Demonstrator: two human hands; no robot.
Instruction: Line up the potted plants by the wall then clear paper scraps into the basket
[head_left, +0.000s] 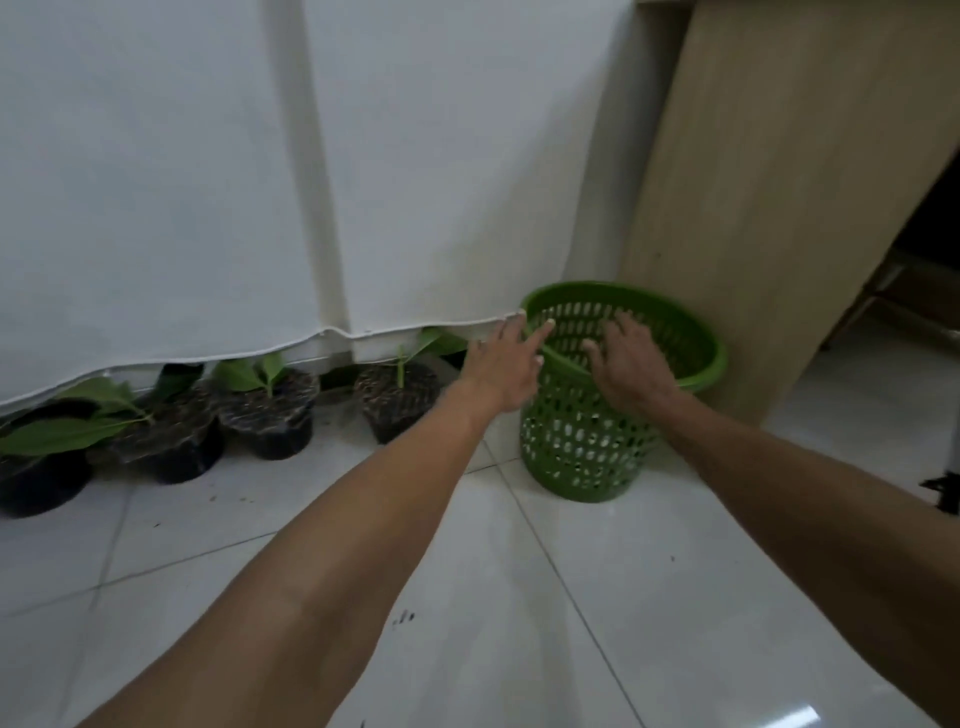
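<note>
While both hands hover spread, the left hand and right hand flank the basket rim.

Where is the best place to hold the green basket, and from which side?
Probably the thick rolled rim of the green basket, taken from above. It stands upright with its mouth open, and both hands, left and right, are already spread over it.

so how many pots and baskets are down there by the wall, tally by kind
black plant pots: 4
green basket: 1
total: 5
</note>
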